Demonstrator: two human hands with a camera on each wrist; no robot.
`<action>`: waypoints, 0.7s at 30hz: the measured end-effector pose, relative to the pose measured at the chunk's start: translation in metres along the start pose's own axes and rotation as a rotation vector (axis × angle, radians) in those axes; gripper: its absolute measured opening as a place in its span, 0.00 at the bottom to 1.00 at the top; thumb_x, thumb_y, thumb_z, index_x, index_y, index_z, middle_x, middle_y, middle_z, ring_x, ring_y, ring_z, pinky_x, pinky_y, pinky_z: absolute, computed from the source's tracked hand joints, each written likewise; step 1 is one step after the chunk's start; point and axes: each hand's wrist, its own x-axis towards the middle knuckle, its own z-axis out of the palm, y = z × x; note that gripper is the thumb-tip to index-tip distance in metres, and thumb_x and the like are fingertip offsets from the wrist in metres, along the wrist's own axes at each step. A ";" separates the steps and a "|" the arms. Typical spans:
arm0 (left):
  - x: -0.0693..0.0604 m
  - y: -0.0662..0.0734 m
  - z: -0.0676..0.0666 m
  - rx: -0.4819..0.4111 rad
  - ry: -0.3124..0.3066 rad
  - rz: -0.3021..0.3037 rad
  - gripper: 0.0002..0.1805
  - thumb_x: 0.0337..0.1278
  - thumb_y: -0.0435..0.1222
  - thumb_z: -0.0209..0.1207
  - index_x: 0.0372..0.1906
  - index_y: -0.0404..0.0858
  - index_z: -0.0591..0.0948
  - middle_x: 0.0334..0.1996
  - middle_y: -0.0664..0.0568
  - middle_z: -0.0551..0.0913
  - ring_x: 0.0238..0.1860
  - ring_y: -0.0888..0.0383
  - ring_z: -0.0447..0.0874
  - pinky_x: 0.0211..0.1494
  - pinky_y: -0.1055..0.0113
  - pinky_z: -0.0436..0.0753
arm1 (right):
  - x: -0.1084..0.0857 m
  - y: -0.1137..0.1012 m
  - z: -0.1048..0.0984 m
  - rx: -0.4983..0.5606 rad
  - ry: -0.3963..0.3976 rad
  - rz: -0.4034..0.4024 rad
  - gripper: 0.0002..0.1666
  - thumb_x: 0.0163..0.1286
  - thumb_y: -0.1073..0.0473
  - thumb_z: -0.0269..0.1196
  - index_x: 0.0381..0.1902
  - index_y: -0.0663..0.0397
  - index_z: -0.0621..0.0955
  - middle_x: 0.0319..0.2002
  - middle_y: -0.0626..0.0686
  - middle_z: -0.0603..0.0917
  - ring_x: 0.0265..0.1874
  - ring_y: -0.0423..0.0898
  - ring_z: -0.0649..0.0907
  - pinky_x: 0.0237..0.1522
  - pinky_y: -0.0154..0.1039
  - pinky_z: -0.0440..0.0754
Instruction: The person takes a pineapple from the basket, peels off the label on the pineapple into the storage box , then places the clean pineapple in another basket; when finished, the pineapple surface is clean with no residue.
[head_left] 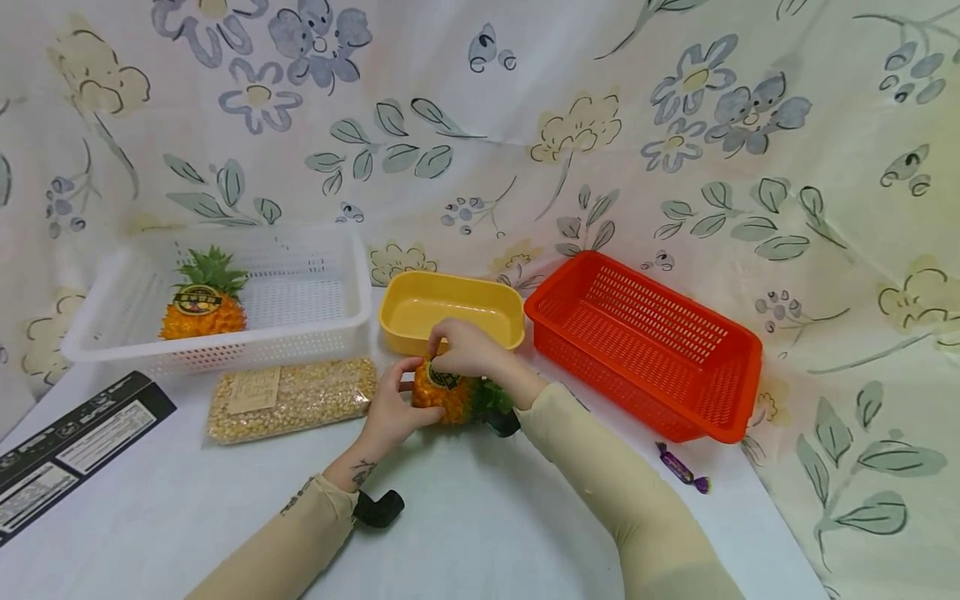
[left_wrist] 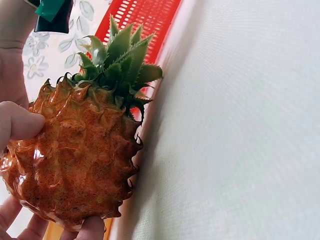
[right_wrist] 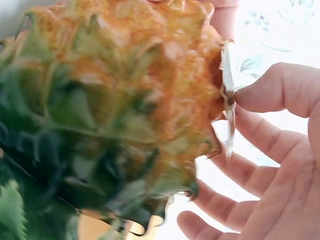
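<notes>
A small orange pineapple [head_left: 441,402] lies on its side on the white cloth, its green leaves pointing right. My left hand [head_left: 397,408] grips its body from the left, thumb on the near side; the left wrist view shows the fruit's knobbly skin [left_wrist: 75,155] between thumb and fingers. Over the top reaches my right hand [head_left: 472,350], at the dark round label [head_left: 442,378]. In the right wrist view the label is edge-on [right_wrist: 228,100], with my thumb and forefinger pinching it against the fruit's side. The leaves are partly hidden behind my right wrist.
Behind the hands stands a yellow dish [head_left: 450,315], with a red basket [head_left: 637,342] to its right. A white basket [head_left: 300,337] holds another pineapple [head_left: 206,312]. Nearer are a bag of pale kernels [head_left: 300,398], a black box [head_left: 86,450] and a purple wrapped candy [head_left: 682,468].
</notes>
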 end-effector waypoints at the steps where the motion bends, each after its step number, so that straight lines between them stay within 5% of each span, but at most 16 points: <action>1: 0.000 0.000 0.000 0.000 -0.002 -0.001 0.39 0.36 0.29 0.71 0.60 0.37 0.67 0.60 0.42 0.65 0.51 0.43 0.71 0.53 0.50 0.75 | 0.000 -0.002 -0.001 -0.018 0.006 -0.001 0.06 0.54 0.62 0.64 0.31 0.51 0.79 0.31 0.49 0.77 0.30 0.45 0.74 0.28 0.32 0.74; 10: 0.000 -0.002 0.001 -0.013 -0.007 0.005 0.39 0.36 0.29 0.71 0.60 0.37 0.67 0.60 0.42 0.66 0.51 0.43 0.72 0.54 0.50 0.75 | -0.015 -0.013 -0.002 -0.196 0.102 -0.114 0.06 0.54 0.60 0.67 0.25 0.47 0.78 0.37 0.47 0.78 0.38 0.45 0.74 0.48 0.37 0.77; 15: -0.001 -0.003 0.001 -0.013 -0.001 0.007 0.39 0.35 0.30 0.71 0.59 0.38 0.67 0.60 0.43 0.66 0.52 0.43 0.72 0.53 0.50 0.75 | -0.025 -0.003 0.005 -0.284 0.212 -0.274 0.05 0.54 0.60 0.65 0.23 0.47 0.79 0.45 0.49 0.80 0.47 0.47 0.75 0.56 0.42 0.72; 21: -0.001 -0.002 0.002 0.005 0.013 0.028 0.39 0.34 0.29 0.71 0.59 0.38 0.67 0.59 0.43 0.67 0.50 0.44 0.73 0.51 0.51 0.76 | -0.036 0.013 0.015 -0.330 0.399 -0.483 0.04 0.53 0.62 0.64 0.22 0.49 0.79 0.44 0.50 0.82 0.47 0.48 0.76 0.53 0.42 0.73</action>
